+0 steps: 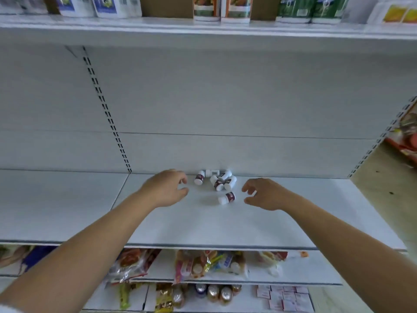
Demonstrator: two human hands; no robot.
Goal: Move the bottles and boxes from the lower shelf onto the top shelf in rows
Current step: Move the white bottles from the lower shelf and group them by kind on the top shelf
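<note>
On white shelf (203,227), scattered bottles (218,185)

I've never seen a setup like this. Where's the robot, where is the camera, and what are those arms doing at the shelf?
No machine here: this is a person's view. The single picture comes from a camera worn on the head, looking forward and down, so both arms stretch into the frame. The left hand and right hand hover over a white shelf, fingers loosely curled, holding nothing. Between them, near the back wall, small white bottles with dark labels lie jumbled in a heap; one stray bottle lies nearer the right hand. Packets stand on the shelf above, and snack bags lie on the shelf below.
</note>
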